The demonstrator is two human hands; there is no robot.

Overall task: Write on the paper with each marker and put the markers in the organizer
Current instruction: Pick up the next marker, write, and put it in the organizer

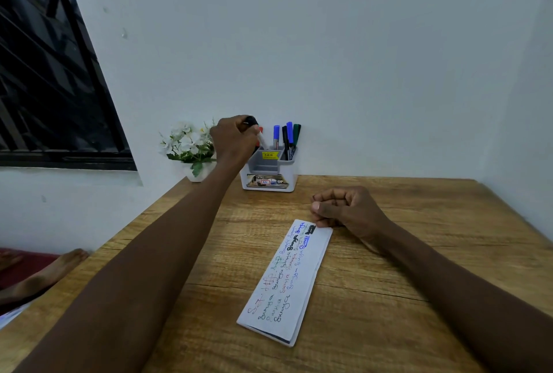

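Note:
A folded white paper covered in coloured handwriting lies on the wooden table. At the back stands a white and grey organizer with blue, black and green markers upright in its right compartment. My left hand is over the organizer's left side, closed on a black-capped marker whose white barrel points down into it. A red cap shows just behind that hand. My right hand rests as a fist at the paper's far end, pressing its corner with the thumb.
A small white pot of white flowers sits left of the organizer against the wall. A dark window fills the upper left. The wooden table's left edge runs diagonally, with bare feet on a red surface beyond it.

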